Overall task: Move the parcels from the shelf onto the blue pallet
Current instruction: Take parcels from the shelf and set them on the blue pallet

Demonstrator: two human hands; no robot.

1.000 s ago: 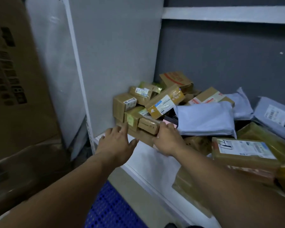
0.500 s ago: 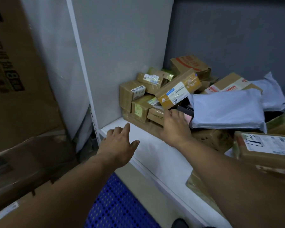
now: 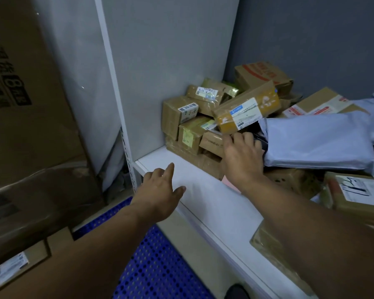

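Note:
A pile of brown taped parcels (image 3: pixel 190 124) lies in the back left corner of the white shelf (image 3: pixel 205 197). A long box with a white label (image 3: pixel 246 111) leans on top of the pile. To its right lies a grey mailer bag (image 3: pixel 317 141). My right hand (image 3: pixel 242 156) reaches into the pile, its fingers on a small flat box (image 3: pixel 212 143) under the long box; the fingertips are partly hidden. My left hand (image 3: pixel 162 190) hovers open over the shelf's front edge, touching nothing. The blue perforated pallet (image 3: pixel 158 268) lies on the floor below.
Large cardboard cartons (image 3: pixel 28 130) wrapped in film stand at the left, beside the shelf's white upright (image 3: pixel 115 83). More parcels, one with a big white label (image 3: pixel 361 193), crowd the shelf's right side. A grey wall stands behind.
The view has moved closer and down. My right hand has pushed deeper into the pile under the long box. My left hand has drawn back off the parcels towards the shelf's front edge.

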